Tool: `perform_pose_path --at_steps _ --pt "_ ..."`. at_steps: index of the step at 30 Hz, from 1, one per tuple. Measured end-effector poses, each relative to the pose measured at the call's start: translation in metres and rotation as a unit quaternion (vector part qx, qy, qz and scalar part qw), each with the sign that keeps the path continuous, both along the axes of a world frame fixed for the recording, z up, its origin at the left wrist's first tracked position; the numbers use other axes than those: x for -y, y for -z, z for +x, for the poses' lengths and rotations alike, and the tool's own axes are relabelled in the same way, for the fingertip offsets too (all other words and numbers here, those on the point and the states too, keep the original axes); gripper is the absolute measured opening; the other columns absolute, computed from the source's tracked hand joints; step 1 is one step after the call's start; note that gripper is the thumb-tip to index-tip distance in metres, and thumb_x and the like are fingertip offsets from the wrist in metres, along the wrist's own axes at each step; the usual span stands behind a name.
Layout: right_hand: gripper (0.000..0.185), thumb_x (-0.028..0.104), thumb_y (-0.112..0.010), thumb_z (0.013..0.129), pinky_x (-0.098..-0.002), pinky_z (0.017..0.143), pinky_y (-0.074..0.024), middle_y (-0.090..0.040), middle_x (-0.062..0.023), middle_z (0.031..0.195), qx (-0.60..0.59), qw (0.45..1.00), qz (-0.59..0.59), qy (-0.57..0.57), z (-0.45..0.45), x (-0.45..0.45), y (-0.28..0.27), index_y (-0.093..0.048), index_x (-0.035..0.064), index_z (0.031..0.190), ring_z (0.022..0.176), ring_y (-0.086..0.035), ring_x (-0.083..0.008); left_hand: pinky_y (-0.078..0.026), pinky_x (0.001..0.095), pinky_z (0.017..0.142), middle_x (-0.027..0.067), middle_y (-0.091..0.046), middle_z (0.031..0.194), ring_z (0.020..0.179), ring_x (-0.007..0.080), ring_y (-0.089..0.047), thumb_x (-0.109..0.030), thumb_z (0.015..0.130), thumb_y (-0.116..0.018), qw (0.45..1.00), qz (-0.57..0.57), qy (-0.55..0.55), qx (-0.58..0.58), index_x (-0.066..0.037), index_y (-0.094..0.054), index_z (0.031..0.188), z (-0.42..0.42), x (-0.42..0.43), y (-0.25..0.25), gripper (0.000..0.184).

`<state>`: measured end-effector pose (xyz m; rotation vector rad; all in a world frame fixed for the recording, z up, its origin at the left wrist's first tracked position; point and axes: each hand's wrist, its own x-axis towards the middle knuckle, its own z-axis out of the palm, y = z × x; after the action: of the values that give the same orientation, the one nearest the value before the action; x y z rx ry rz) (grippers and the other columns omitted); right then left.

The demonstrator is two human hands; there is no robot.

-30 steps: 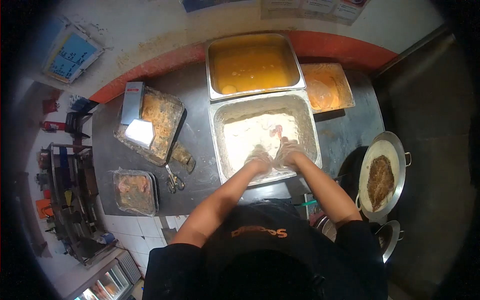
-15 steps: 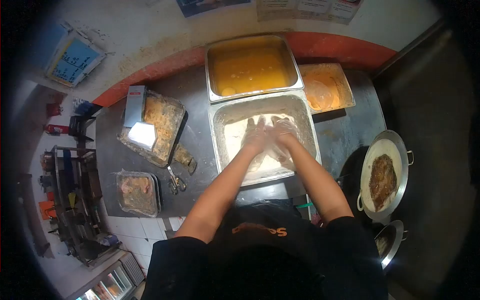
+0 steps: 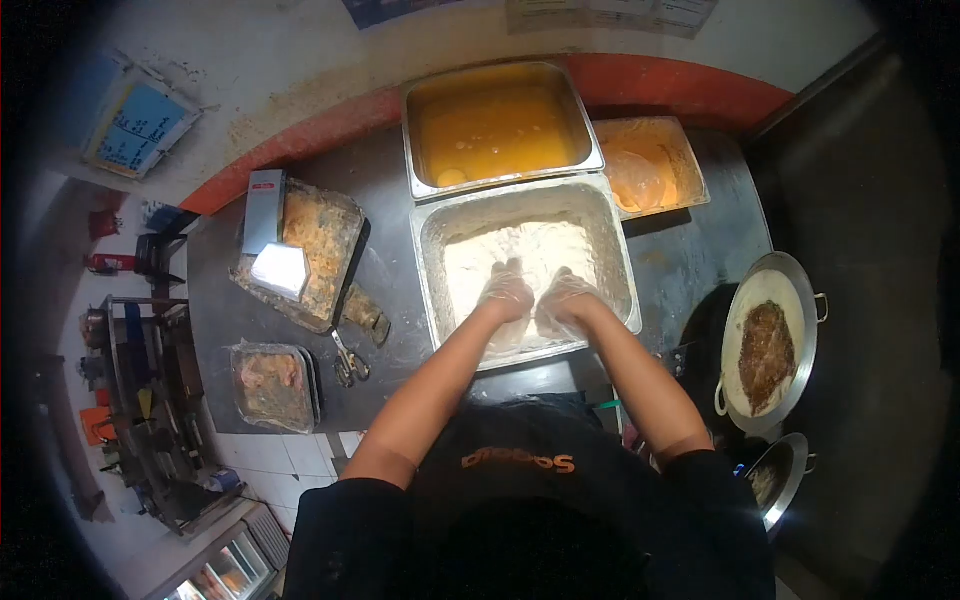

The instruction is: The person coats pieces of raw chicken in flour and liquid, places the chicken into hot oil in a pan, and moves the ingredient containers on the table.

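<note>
- Pictured at a steel table (image 3: 393, 262), with left hand (image 3: 508, 292) and right hand (image 3: 566, 295) side by side in white powder (image 3: 530, 243), both in clear gloves.
- Spread, in the powder's case, across the floor of a metal tray (image 3: 613, 250).
- Set nearly square to the black shirt (image 3: 520, 510), with the tray's far side turned slightly left; hard to read for a long axis at this angle.
- Shown with left fingers half extended, pointing away from the shirt, and right fingers bent; impossible to tell whether gripping anything.
- Backed, rim to rim, by a tub of yellow liquid (image 3: 500, 138).
- Flanked at right by a pan (image 3: 806, 350) of brown food (image 3: 767, 350), lying lengthwise near to far.
</note>
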<state>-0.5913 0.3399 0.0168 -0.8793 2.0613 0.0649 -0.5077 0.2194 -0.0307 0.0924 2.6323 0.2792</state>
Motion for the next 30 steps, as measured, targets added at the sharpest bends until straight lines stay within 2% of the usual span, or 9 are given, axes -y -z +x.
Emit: perform_pose_path --at_steps 6,8,13,16,19,21,22,24,30 --pt "0.062 0.0 -0.055 0.069 -0.0276 0.06 -0.0446 -0.057 -0.0114 0.085 0.229 0.825 -0.315 0.41 -0.008 -0.01 0.016 -0.037 -0.0011 0.129 0.072 -0.056 -0.0158 -0.044 0.0376 0.081 0.0214 -0.061 0.095 0.089 0.0343 -0.058 -0.02 0.074 -0.054 0.786 0.408 -0.453 -0.102 0.003 -0.046 0.118 0.01 0.008 -0.037 0.051" --pt "0.062 -0.005 -0.052 0.068 -0.0256 0.054 -0.0428 -0.055 -0.006 0.079 0.29 0.74 -0.397 0.46 -0.023 -0.013 0.036 -0.039 0.003 0.129 0.066 -0.053 -0.0112 -0.043 0.0392 0.086 0.0213 -0.061 0.093 0.091 0.0339 -0.058 -0.023 0.073 -0.055 0.754 0.451 -0.474 -0.065 0.001 -0.045 0.121 0.009 0.017 -0.032 0.055" --pt "0.067 0.013 -0.057 0.069 -0.0312 0.071 -0.0471 -0.055 -0.0186 0.106 -0.016 0.909 -0.23 0.348 -0.037 0.038 0.069 -0.035 0.0028 0.132 0.089 -0.056 -0.025 -0.036 0.0382 0.097 0.0248 -0.047 0.122 0.115 0.0326 -0.045 -0.025 0.074 -0.059 0.866 0.19 -0.449 -0.114 -0.001 -0.03 0.134 -0.021 0.01 -0.018 0.07" --pt "0.071 0.018 -0.058 0.068 -0.0315 0.085 -0.0443 -0.042 -0.0236 0.129 0.026 0.877 -0.257 0.405 -0.025 0.043 0.016 -0.032 0.0042 0.133 0.11 -0.05 -0.029 -0.036 0.0386 0.097 0.0251 -0.045 0.125 0.118 0.0355 -0.043 -0.03 0.072 -0.062 0.887 0.146 -0.416 -0.139 -0.001 -0.033 0.132 -0.031 0.009 -0.018 0.073" --pt "0.068 0.015 -0.058 0.07 -0.0322 0.081 -0.0461 -0.047 -0.0207 0.123 0.154 0.864 -0.277 0.39 -0.025 0.017 0.002 -0.031 0.0044 0.132 0.105 -0.053 -0.0268 -0.043 0.0382 0.09 0.0248 -0.048 0.123 0.107 0.036 -0.052 -0.033 0.081 -0.051 0.841 0.34 -0.415 -0.074 0.003 -0.025 0.135 -0.016 0.02 -0.05 0.07" --pt "0.066 0.012 -0.059 0.072 -0.0308 0.076 -0.0471 -0.053 -0.018 0.112 0.391 0.692 -0.383 0.471 -0.034 -0.013 0.006 -0.031 0.0019 0.131 0.099 -0.055 -0.0234 -0.045 0.0374 0.083 0.0234 -0.057 0.104 0.091 0.0329 -0.057 -0.025 0.073 -0.058 0.65 0.606 -0.458 -0.026 0.005 -0.043 0.12 -0.002 0.027 -0.06 0.058" --pt "0.066 0.012 -0.059 0.072 -0.0308 0.076 -0.0471 -0.053 -0.018 0.112 0.392 0.691 -0.38 0.473 -0.037 -0.02 0.023 -0.031 0.0019 0.131 0.099 -0.055 -0.0234 -0.045 0.0374 0.083 0.0234 -0.057 0.104 0.091 0.0329 -0.057 -0.025 0.073 -0.058 0.649 0.606 -0.46 -0.022 0.005 -0.043 0.12 0.0 0.031 -0.048 0.058" --pt "0.053 0.013 -0.06 0.072 -0.0321 0.074 -0.0479 -0.058 -0.0157 0.099 0.211 0.867 -0.286 0.35 -0.035 -0.03 0.045 -0.042 0.0001 0.12 0.092 -0.057 -0.0233 -0.046 0.0381 0.077 0.0207 -0.061 0.09 0.079 0.0297 -0.06 -0.019 0.079 -0.048 0.993 0.03 -0.108 -0.036 0.007 -0.058 0.104 0.001 0.035 -0.033 0.038" --pt "0.04 0.025 -0.068 0.066 -0.039 0.084 -0.0447 -0.061 -0.0235 0.098 -0.035 0.989 -0.122 0.072 -0.005 0.016 0.0 -0.061 0.0017 0.098 0.102 -0.055 -0.033 -0.044 0.0395 0.087 0.0242 -0.061 0.096 0.096 0.0339 -0.058 -0.015 0.076 -0.048 0.975 0.069 -0.212 -0.002 0.004 -0.063 0.089 -0.003 0.011 -0.021 0.028"
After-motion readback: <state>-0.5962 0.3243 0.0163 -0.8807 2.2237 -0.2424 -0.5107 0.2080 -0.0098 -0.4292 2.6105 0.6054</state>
